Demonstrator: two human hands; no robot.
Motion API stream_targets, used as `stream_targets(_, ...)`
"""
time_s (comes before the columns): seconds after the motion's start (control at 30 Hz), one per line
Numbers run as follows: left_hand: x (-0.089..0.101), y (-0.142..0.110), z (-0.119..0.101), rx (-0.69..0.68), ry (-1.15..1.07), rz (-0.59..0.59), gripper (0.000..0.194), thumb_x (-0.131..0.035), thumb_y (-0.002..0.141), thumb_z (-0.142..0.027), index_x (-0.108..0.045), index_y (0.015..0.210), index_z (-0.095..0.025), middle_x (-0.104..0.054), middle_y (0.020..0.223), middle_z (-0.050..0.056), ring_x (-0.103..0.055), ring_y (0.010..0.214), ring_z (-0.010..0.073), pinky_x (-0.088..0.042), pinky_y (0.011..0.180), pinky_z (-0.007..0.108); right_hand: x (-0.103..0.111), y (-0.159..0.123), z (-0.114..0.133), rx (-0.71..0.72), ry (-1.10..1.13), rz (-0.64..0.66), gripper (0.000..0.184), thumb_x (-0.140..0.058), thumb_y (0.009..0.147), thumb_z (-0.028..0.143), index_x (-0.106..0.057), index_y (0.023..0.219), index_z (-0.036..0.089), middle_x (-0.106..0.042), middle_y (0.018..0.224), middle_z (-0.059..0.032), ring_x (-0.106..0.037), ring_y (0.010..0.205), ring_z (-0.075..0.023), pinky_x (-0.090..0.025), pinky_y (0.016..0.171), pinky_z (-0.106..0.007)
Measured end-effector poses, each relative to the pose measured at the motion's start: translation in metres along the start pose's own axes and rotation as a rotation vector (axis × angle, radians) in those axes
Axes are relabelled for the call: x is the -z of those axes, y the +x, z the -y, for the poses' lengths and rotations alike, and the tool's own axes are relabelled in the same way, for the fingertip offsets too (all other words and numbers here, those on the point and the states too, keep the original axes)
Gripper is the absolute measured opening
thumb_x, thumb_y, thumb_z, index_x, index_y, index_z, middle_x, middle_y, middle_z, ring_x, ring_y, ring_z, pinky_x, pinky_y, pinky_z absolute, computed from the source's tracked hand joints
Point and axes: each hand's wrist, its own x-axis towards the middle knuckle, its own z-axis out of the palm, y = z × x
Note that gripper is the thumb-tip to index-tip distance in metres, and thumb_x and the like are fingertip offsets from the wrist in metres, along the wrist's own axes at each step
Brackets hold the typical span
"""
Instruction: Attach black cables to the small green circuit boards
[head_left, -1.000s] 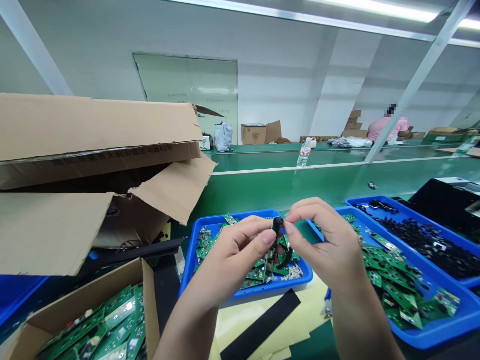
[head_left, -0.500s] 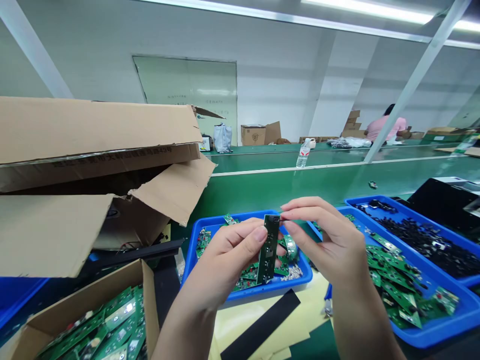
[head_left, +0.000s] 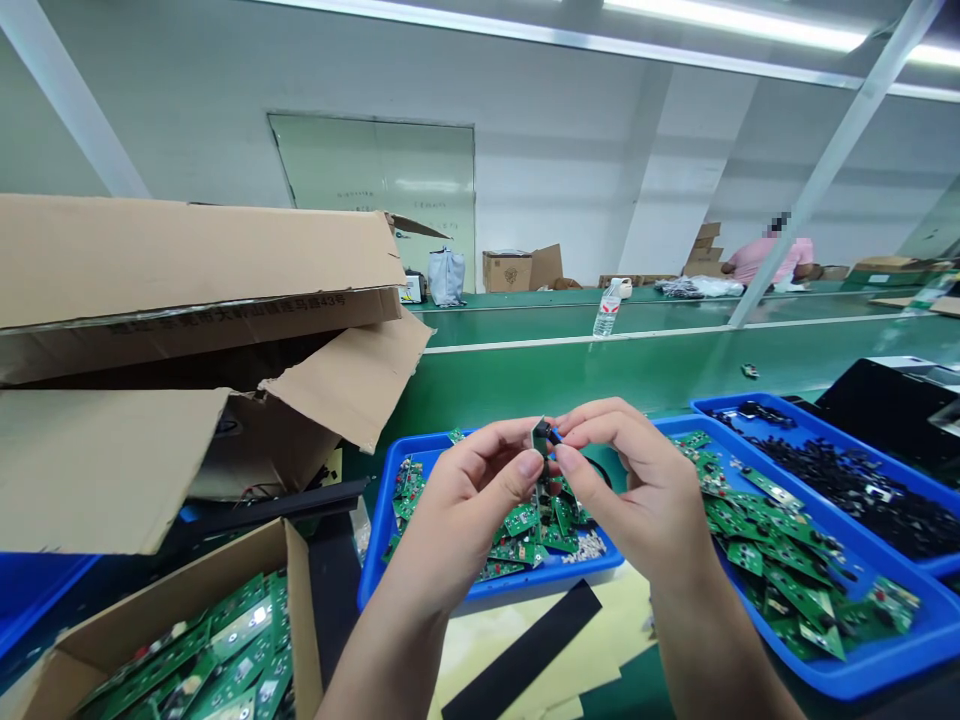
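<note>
Left hand (head_left: 465,510) and right hand (head_left: 637,490) pinched a small circuit board (head_left: 540,437) over a blue tray (head_left: 373,545). Loose boards filled it and a second blue tray (head_left: 862,680); more sat in a cardboard box (head_left: 300,620).

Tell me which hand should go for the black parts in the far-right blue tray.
Right, I'd judge. The right hand is on that side, nearer the black parts in the blue tray. The left hand is farther off, over the middle blue tray. Both pinch the small circuit board.
</note>
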Motion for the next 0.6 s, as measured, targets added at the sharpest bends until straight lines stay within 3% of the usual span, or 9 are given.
stream_targets(0.17, -0.0021, -0.0004, 0.0007, -0.004, -0.022, -0.078, 0.021, -0.071, 0.081, -0.030, -0.070, 0.101, -0.026, -0.066, 0.097, -0.001, -0.059, 0.091, 0.0068, -0.048, 0.080, 0.013, -0.0023, -0.0003, -0.0017, -0.033, 0.057, -0.003, 0.009, -0.059, 0.085, 0.013, -0.054, 0.080, 0.018, -0.058, 0.087, -0.0012, -0.058, 0.086, -0.0125, -0.048, 0.077, -0.028)
stream_targets(0.43, 0.0006, 0.0000, -0.0031, -0.019, 0.031, 0.057, 0.019, -0.064, 0.086, -0.030, -0.070, 0.105, -0.030, -0.067, 0.094, -0.001, -0.059, 0.086, 0.0060, -0.048, 0.079, 0.013, -0.0001, 0.0002, -0.0065, -0.094, 0.054, -0.022, 0.006, -0.057, 0.087, 0.015, -0.055, 0.084, 0.019, -0.059, 0.085, -0.0012, -0.058, 0.081, -0.0122, -0.049, 0.070, -0.027)
stream_targets(0.6, 0.0045, 0.0004, -0.0021, -0.022, 0.098, 0.082, 0.019, -0.064, 0.086, -0.031, -0.071, 0.104, -0.026, -0.064, 0.092, 0.001, -0.056, 0.085, 0.0070, -0.045, 0.077, 0.014, -0.0007, 0.0025, -0.0089, -0.016, -0.024, -0.056, 0.005, -0.058, 0.087, 0.013, -0.057, 0.085, 0.018, -0.060, 0.084, -0.0024, -0.059, 0.080, -0.0130, -0.050, 0.069, -0.028)
